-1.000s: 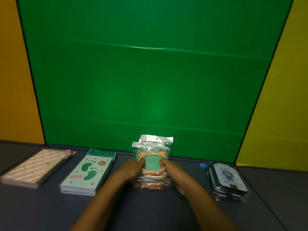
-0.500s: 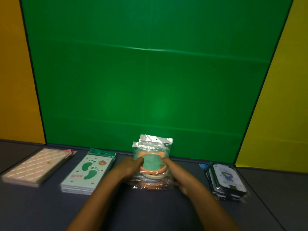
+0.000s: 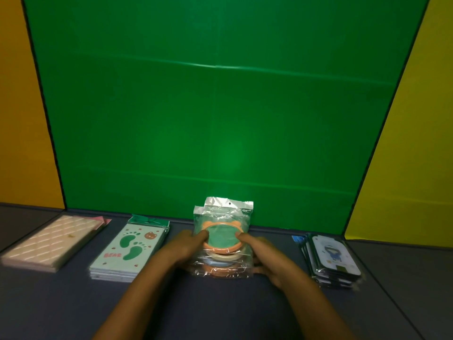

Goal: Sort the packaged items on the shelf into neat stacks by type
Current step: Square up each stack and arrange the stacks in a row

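Observation:
A stack of clear-bagged round items [image 3: 223, 244], orange-rimmed with a green centre on top, stands in the middle of the dark shelf [image 3: 220, 305]. My left hand [image 3: 182, 246] grips its left side, thumb on the top pack. My right hand [image 3: 263, 256] grips its right side the same way. Left of it lies a stack of pale green footprint "BEAR" packs [image 3: 130, 251]. Farther left lies a pink-white quilted pack stack [image 3: 52, 241]. At the right sits a stack of dark-edged packs with a blue figure [image 3: 332, 258].
A green panel [image 3: 220, 119] closes the back of the shelf just behind the stacks. An orange wall [image 3: 19, 119] stands at the left and a yellow one [image 3: 416, 143] at the right. Bare shelf surface lies in front of the stacks.
Both hands stay on the sides of the middle stack. The view has shifted slightly; the stack and the other piles have hardly moved.

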